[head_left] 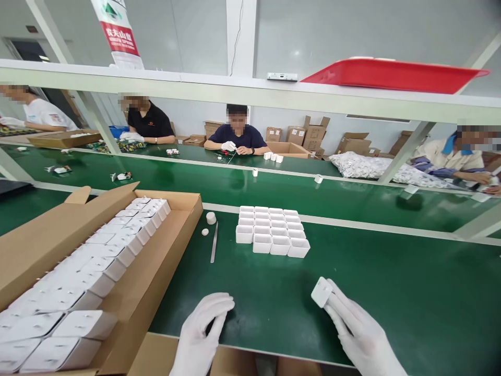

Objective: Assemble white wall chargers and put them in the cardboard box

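Both my hands wear white gloves. My right hand pinches a small white square plastic cap between thumb and fingertips, just above the green mat. My left hand rests at the mat's near edge, fingers loosely curled, holding nothing. Ahead of both hands stands a block of several white open plastic shells in tidy rows. On my left, a long cardboard box holds several rows of white finished housings.
Metal tweezers and two small white round pieces lie between box and shells. Beyond a white divider runs a green conveyor belt with scattered white parts. Several people sit working across it. A red tray sits on the shelf overhead.
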Available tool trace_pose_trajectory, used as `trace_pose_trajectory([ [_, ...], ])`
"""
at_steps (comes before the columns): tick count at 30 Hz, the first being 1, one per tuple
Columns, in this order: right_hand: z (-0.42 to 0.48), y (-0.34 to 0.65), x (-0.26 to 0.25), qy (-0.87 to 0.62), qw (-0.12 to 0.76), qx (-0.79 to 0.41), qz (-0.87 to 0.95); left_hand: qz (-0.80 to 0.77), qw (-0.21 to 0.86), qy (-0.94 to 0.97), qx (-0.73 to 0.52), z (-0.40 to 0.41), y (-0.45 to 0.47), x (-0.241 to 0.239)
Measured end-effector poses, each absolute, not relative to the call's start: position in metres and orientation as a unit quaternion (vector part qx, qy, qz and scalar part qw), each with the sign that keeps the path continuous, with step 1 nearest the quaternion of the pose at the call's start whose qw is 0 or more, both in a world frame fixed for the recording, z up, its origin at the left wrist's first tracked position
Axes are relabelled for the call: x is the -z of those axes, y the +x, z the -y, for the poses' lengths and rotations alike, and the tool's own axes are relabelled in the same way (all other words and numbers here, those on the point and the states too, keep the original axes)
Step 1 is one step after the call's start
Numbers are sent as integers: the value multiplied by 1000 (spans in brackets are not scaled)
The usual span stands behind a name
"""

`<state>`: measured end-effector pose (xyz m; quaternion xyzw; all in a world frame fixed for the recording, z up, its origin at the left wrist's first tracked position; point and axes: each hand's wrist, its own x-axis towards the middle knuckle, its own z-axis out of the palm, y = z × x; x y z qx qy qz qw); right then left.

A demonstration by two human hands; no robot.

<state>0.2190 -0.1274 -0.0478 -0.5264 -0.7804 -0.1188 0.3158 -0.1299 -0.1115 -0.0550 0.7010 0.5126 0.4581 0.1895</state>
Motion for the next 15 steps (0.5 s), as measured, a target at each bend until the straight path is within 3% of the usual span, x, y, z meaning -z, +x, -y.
trace_pose_trajectory([
  [5, 132, 230, 10, -600, 376, 245, 662, -511, 165, 717, -444, 111, -131, 52],
  [10, 127, 226, 52, -564, 327, 87, 753, -525, 155, 718, -430, 110, -132, 56],
  [15, 127, 233, 46, -568, 325, 89, 751, -528, 126, 734, -407, 109, -134, 59],
])
